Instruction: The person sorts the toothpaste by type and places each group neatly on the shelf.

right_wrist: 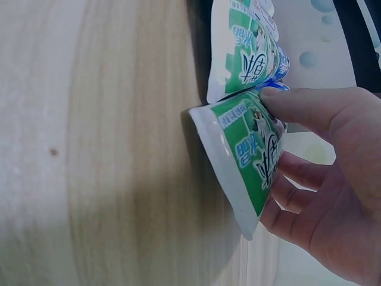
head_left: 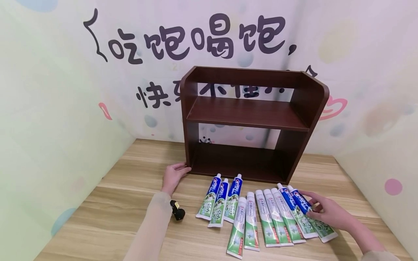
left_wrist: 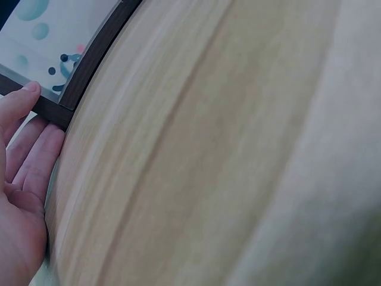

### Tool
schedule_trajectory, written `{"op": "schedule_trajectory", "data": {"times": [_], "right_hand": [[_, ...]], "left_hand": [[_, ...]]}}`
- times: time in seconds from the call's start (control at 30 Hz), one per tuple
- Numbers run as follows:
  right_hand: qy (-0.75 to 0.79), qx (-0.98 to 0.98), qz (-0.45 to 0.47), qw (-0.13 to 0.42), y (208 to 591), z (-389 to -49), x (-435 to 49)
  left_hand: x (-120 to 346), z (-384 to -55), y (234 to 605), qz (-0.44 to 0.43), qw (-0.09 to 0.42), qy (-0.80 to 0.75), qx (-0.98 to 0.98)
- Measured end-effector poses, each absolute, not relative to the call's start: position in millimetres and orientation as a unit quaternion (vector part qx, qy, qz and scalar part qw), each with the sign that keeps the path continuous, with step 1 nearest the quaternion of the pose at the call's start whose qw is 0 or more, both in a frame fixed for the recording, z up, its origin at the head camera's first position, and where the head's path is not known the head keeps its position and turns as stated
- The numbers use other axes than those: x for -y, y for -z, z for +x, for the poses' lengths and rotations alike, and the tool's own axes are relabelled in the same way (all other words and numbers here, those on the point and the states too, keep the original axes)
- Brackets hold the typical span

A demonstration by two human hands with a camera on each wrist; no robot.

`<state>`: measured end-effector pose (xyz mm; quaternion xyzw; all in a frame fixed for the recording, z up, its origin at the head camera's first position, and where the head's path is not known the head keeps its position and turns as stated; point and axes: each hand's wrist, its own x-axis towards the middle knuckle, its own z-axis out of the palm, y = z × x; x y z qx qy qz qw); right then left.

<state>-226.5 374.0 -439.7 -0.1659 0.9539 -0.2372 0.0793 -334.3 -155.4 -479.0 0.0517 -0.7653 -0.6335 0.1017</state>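
Observation:
A dark brown two-tier shelf (head_left: 248, 113) stands upright at the back of the table. My left hand (head_left: 173, 178) grips its lower left front corner, with the thumb on one side of the dark board (left_wrist: 53, 110) and the fingers on the other. On the right, my right hand (head_left: 333, 210) pinches the rightmost toothpaste tube (head_left: 323, 231) between thumb and fingers. This tube, blue and green with a white crimped end, lies against a similar toothpaste tube (right_wrist: 244, 50). Its upper part is partly hidden by the thumb in the right wrist view.
Several white-and-green toothpaste tubes (head_left: 267, 217) lie in a row in front of the shelf. Left of them are three blue-and-green tubes (head_left: 219, 204). A small black device (head_left: 177, 211) is at my left wrist. Printed wall sheets (head_left: 65, 90) enclose the wooden table (head_left: 107, 217).

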Motion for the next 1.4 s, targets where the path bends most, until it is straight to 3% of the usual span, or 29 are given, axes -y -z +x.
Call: {"op": "schedule_trajectory", "data": {"times": [0.27, 0.57, 0.97, 1.4], "right_hand": [[0.227, -0.957, -0.169, 0.072, 440, -226, -376], [0.231, -0.956, -0.162, 0.081, 439, -225, -374], [0.222, -0.953, -0.202, 0.052, 442, -229, -379], [0.289, -0.923, -0.223, 0.124, 431, -228, -382]], "left_hand": [[154, -335, 480, 0.055, 0.104, 0.61, 0.784], [150, -336, 483, 0.024, 0.144, 0.584, 0.799], [145, -337, 486, 0.013, 0.156, 0.609, 0.778], [146, -338, 488, 0.014, 0.154, 0.608, 0.779]]}}
